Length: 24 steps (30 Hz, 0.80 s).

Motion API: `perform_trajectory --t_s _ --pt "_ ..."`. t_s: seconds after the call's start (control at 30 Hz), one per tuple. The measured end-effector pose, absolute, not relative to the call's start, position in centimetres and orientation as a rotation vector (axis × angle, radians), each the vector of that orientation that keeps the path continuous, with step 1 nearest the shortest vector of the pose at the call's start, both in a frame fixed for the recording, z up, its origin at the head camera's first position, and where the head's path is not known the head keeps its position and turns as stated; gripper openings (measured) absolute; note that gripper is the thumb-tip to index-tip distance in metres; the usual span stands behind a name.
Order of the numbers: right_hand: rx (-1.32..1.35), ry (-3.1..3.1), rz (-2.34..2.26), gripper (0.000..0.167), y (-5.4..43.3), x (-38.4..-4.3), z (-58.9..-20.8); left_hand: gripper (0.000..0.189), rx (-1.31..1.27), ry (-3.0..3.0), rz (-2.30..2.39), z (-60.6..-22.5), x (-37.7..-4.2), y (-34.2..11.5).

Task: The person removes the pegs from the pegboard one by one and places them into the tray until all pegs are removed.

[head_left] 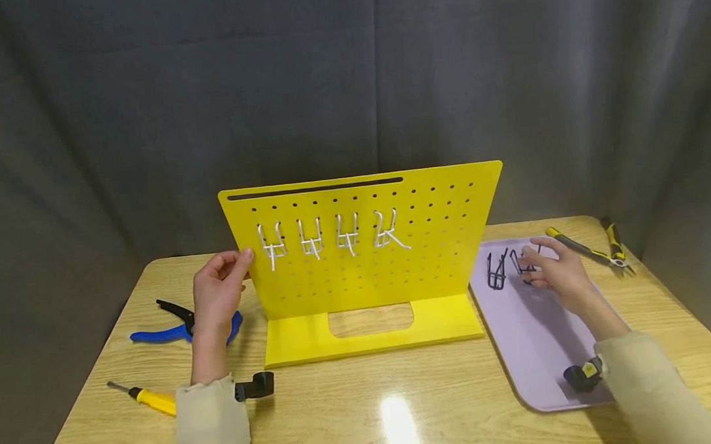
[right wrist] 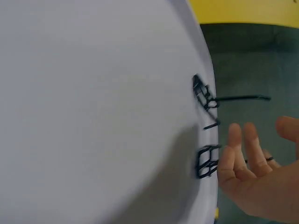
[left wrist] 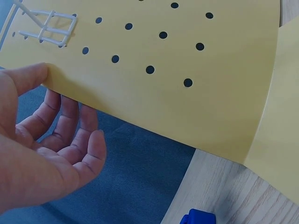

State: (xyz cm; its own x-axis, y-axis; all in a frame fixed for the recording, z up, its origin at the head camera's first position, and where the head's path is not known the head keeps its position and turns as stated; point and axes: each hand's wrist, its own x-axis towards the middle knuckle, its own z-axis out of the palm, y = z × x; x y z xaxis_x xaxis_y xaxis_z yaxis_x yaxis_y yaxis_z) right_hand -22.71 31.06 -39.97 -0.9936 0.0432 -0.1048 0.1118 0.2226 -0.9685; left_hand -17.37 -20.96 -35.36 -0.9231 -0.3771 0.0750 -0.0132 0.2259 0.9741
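Note:
A yellow pegboard (head_left: 433,258) stands upright on its base, with several white wire hooks (head_left: 348,234) in a row across it. My left hand (head_left: 219,289) grips its left edge, thumb on the front face and fingers behind, as the left wrist view shows. On the lilac tray (head_left: 548,359) at the right lie black wire hooks, one hook (head_left: 496,272) nearer the board. Over a second black hook (right wrist: 208,162) is my right hand (head_left: 557,274), its thumb apart from the fingers. The fingers partly hide that hook; whether they touch it I cannot tell.
Blue-and-black pliers (head_left: 165,334) and a yellow screwdriver (head_left: 152,399) lie left of the board. Behind the tray are yellow-and-black cutters (head_left: 586,246) with a second handle (head_left: 612,239). A dark curtain (head_left: 351,85) hangs behind the wooden table (head_left: 338,405).

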Motion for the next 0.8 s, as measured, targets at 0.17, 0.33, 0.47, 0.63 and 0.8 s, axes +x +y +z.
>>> perform_trajectory --t_s 0.17,0.33,0.47,0.63,0.8 --pt "0.074 2.575 -1.809 0.078 30.0 -22.5 -38.0 0.046 0.365 -2.205 -1.759 -35.3 -17.4 -20.9" --pt "-0.035 2.682 -1.826 0.07 27.9 -21.5 -35.0 0.046 0.372 -2.211 -1.755 -35.2 -17.4 -20.8" --pt "-0.151 2.763 -1.833 0.06 25.5 -20.1 -32.5 0.046 0.377 -2.218 -1.745 -35.2 -17.4 -20.8" --pt "-0.348 2.771 -1.882 0.047 22.4 -18.5 -30.3 0.046 0.382 -2.22 -1.747 -35.2 -17.3 -20.8" --pt "-0.526 2.644 -2.077 0.043 19.8 -16.8 -30.3 0.046 0.376 -2.208 -1.761 -35.3 -17.3 -20.8"
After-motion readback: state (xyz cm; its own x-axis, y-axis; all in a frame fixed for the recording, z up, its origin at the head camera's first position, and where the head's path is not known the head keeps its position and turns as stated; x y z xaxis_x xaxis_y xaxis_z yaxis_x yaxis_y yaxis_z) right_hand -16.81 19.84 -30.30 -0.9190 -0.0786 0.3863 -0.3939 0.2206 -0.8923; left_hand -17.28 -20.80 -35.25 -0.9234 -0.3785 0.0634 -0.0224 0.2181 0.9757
